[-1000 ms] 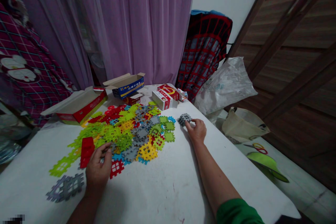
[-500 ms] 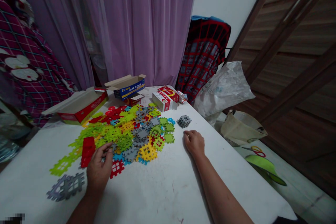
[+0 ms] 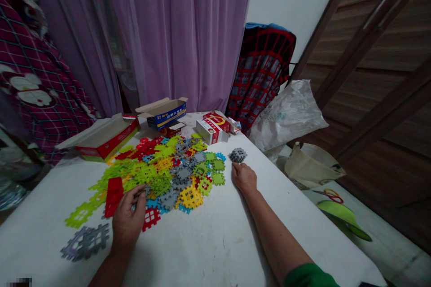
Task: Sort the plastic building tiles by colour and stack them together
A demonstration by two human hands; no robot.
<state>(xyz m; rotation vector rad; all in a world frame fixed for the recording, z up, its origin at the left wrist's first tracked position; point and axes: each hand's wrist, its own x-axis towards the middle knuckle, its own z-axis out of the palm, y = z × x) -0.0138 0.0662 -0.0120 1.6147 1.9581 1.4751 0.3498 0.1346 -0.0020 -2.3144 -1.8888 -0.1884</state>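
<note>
My left hand [image 3: 129, 215] is at the near edge of a heap of plastic interlocking building pieces [image 3: 158, 166], in green, yellow, red, grey and blue. Its fingers are curled and the thumb is close to them; what lies between the tips I cannot make out. Beside it are a red piece [image 3: 113, 197] and overlapping grey window-frame pieces [image 3: 88, 241]. To the right of the heap, my right hand [image 3: 245, 178] rests on the table with fingers curled together. Its fingertips are at the near side of a small stack of grey pieces [image 3: 238, 155].
Behind the heap stand an open red box [image 3: 107, 145], a blue box [image 3: 168, 114] and a red-and-white box [image 3: 212, 130] on the white table [image 3: 195, 251]. Off the right edge are a plastic bag [image 3: 286, 112], a cloth bag [image 3: 310, 166] and scissors [image 3: 332, 195].
My right hand has moved slightly forward and left, up to the grey stack. The left hand stays by the heap, nearly in the same pose.
</note>
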